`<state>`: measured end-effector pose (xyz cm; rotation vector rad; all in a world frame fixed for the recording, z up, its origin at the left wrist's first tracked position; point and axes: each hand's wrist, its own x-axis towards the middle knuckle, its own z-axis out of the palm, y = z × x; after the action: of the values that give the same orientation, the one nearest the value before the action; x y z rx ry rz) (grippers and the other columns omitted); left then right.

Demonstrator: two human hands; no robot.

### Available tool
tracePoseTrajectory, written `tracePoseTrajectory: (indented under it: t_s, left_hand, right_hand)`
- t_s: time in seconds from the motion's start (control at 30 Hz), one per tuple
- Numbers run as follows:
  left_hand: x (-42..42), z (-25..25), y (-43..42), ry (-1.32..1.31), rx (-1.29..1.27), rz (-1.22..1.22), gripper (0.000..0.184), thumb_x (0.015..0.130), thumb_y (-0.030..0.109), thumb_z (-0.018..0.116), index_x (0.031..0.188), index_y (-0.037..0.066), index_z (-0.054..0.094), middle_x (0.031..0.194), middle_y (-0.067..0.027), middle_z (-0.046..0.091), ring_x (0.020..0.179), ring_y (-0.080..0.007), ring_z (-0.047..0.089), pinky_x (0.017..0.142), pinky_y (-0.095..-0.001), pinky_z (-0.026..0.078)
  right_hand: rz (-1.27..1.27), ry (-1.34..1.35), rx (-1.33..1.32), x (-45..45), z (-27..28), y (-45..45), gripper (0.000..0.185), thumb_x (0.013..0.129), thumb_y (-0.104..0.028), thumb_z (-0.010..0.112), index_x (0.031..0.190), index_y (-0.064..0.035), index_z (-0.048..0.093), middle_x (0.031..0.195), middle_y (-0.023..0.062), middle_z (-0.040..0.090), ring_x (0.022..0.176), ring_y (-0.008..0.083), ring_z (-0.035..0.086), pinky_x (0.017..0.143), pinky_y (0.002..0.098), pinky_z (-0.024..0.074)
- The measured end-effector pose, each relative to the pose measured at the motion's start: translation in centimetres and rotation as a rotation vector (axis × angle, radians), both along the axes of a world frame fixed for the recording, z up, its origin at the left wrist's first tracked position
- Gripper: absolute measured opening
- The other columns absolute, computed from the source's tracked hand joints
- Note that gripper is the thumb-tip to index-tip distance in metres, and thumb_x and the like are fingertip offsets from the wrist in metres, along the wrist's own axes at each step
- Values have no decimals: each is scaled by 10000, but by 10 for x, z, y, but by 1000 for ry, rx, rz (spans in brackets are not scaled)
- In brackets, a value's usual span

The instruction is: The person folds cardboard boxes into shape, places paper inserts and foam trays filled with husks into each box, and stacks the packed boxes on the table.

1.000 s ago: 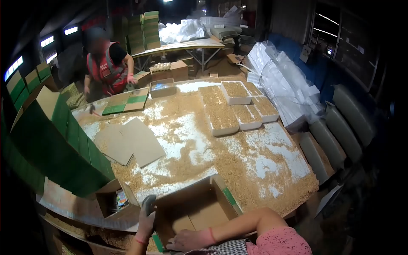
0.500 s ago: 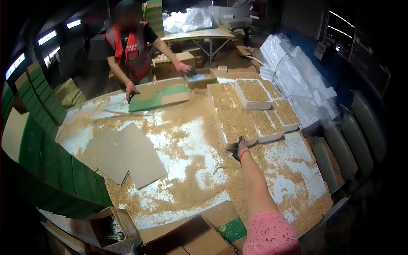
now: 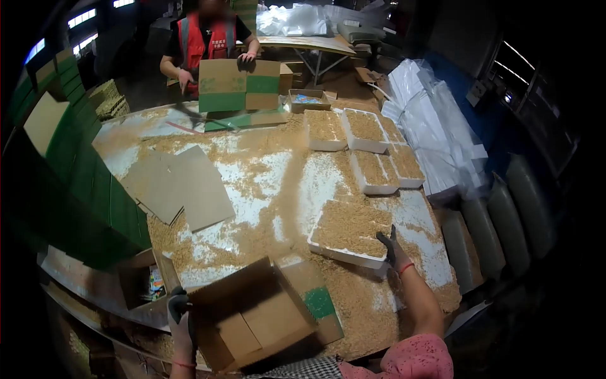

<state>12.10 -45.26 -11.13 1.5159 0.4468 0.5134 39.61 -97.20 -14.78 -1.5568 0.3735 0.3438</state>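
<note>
My right hand (image 3: 394, 251), in a dark-palmed glove, grips the right corner of a white foam tray (image 3: 348, 254) filled with tan, sawdust-like material. The tray lies slightly turned on the near part of the table. At the lower left, my left hand (image 3: 180, 316), also gloved, is closed on the left wall of an open cardboard box (image 3: 252, 325). No contents show inside this box, and one of its flaps, with a green patch (image 3: 320, 302), lies folded outward to the right.
Across the table (image 3: 315, 183), a co-worker in a red vest (image 3: 211, 41) holds up a green-and-brown carton (image 3: 240, 85). Several filled foam trays (image 3: 366, 129) stand at the back right. Flat cardboard sheets (image 3: 202, 189) lie left; green cartons (image 3: 88, 196) are stacked beyond.
My right hand has pulled the foam tray toward me, away from the other trays. My left hand has come into view on the box, now tilted. The co-worker has raised the carton upright.
</note>
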Motion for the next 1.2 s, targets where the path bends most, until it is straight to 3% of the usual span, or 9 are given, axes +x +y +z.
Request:
tracePoseTrajectory:
  t_s: [0.27, 0.4, 0.5, 0.63, 0.8, 0.83, 0.93, 1.03, 1.2]
  left_hand:
    - [27, -2, 24, 2, 364, -144, 386, 693, -37, 427, 1055, -9, 559, 974, -65, 574, 876, -167, 533, 834, -271, 427]
    - [56, 50, 9, 172, 279, -232, 400, 657, -29, 405, 1033, -12, 541, 1004, -103, 555, 971, -198, 512, 884, -277, 402]
    - [74, 76, -15, 102, 463, -194, 446, 642, -14, 410, 1074, -11, 523, 1175, -195, 500, 1174, -284, 458, 1004, -284, 347]
    - [80, 87, -45, -79, 551, -276, 509, 690, -47, 409, 1187, -5, 513, 1318, -218, 434, 1254, -316, 423, 1059, -321, 325]
    - [52, 63, -14, -38, 331, -342, 527, 623, -109, 356, 1117, -26, 518, 1201, -126, 496, 1175, -221, 470, 1019, -274, 357]
    - [39, 90, -18, -3, -17, -343, 529, 574, -113, 342, 1061, -29, 529, 1188, -123, 492, 1206, -220, 449, 1050, -272, 311]
    - [33, 68, 8, -21, 123, -322, 526, 560, -102, 339, 1039, -28, 543, 1214, -121, 484, 1237, -222, 421, 1081, -278, 256]
    - [29, 48, 23, -51, 125, -318, 500, 574, -89, 349, 1027, -23, 550, 1292, -118, 454, 1260, -213, 399, 1079, -269, 239]
    - [6, 58, 65, -49, 123, -142, 339, 867, 22, 511, 1205, 33, 539, 1381, -77, 390, 1246, -169, 412, 1032, -279, 317]
  right_hand:
    - [43, 79, 748, -56, 40, 48, 470, 929, -287, 506, 1340, -64, 458, 1309, 134, 528, 1171, 285, 533, 1004, 445, 428]
    - [319, -220, 385, -63, 62, 27, 516, 909, -141, 574, 1368, 5, 391, 1362, 117, 472, 1233, 200, 473, 1053, 343, 380]
    - [903, -917, -618, -89, 159, 48, 645, 913, -267, 587, 1410, 35, 307, 1384, 178, 445, 1291, 240, 419, 1084, 360, 335]
    - [837, -234, -97, -124, 215, 148, 701, 920, -475, 522, 1367, 50, 396, 1401, 200, 428, 1330, 271, 361, 1134, 338, 213]
    - [1316, 63, -559, -95, 135, 213, 852, 896, -567, 510, 1383, 89, 269, 1136, 179, 586, 937, 159, 587, 844, 260, 477]
    - [1441, -126, -721, -92, 113, 226, 730, 878, -512, 527, 1300, 64, 375, 1103, 188, 610, 942, 215, 608, 823, 307, 491]
    - [1652, -460, -1254, -92, 73, 270, 433, 823, -362, 577, 1032, 9, 656, 1021, 209, 665, 986, 355, 638, 789, 433, 517]
    - [1910, -818, -1435, -98, 60, 316, 285, 796, -226, 561, 963, -47, 707, 1015, 145, 683, 939, 312, 658, 748, 415, 534]
    - [1693, -636, -616, -16, 139, 385, 499, 886, -440, 487, 1108, -14, 621, 883, 122, 671, 856, 258, 641, 764, 398, 522]
